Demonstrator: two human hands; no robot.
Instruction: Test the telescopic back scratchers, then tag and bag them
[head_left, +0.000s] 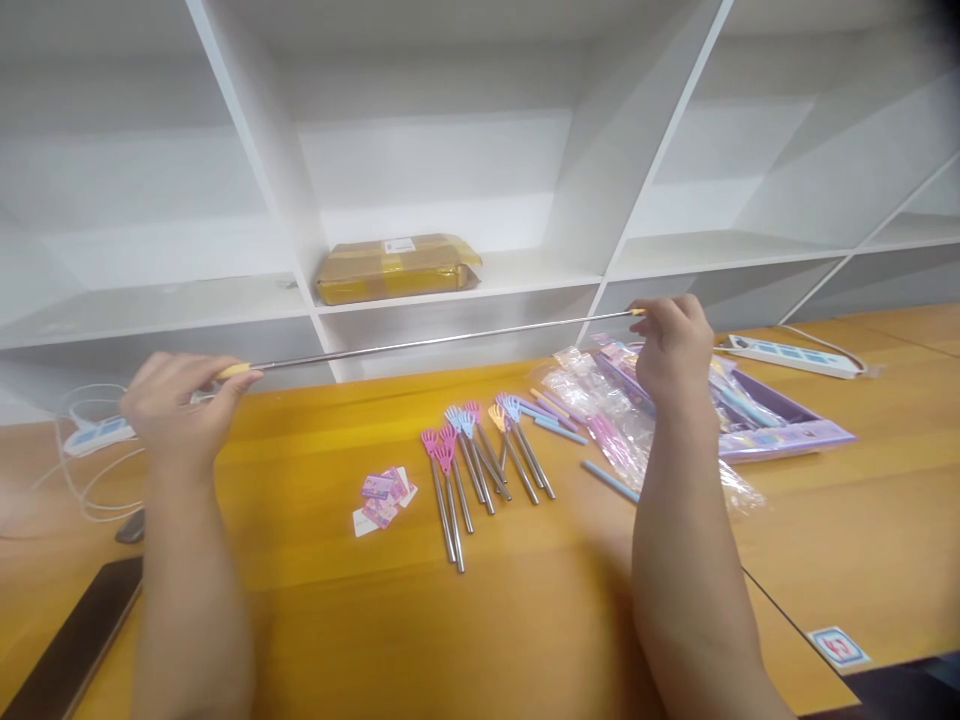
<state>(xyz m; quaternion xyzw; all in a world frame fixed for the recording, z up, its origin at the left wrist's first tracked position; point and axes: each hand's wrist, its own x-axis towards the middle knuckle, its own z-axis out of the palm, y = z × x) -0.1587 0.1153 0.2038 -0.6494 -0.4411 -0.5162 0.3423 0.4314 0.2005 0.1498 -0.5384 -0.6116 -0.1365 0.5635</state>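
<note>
A long, thin telescopic back scratcher (442, 340) is stretched out level above the table, its metal rod fully in view and its yellow ends partly covered by my fingers. My left hand (184, 400) is closed around one yellow end. At the other end, my right hand (673, 345) pinches the yellow tip. Below the rod, several shorter back scratchers (444, 458) with pink, blue and orange claw-shaped heads lie side by side on the table. Left of them is a loose pile of small printed cards (381, 498).
Pastel tubes (561, 430), clear plastic bags (611, 420) and a purple box (787, 438) lie at right. Power strips (799, 357) stand on both sides. A dark flat object (75, 635) lies front left. A taped carton (397, 268) sits on the white shelf (540, 268) behind.
</note>
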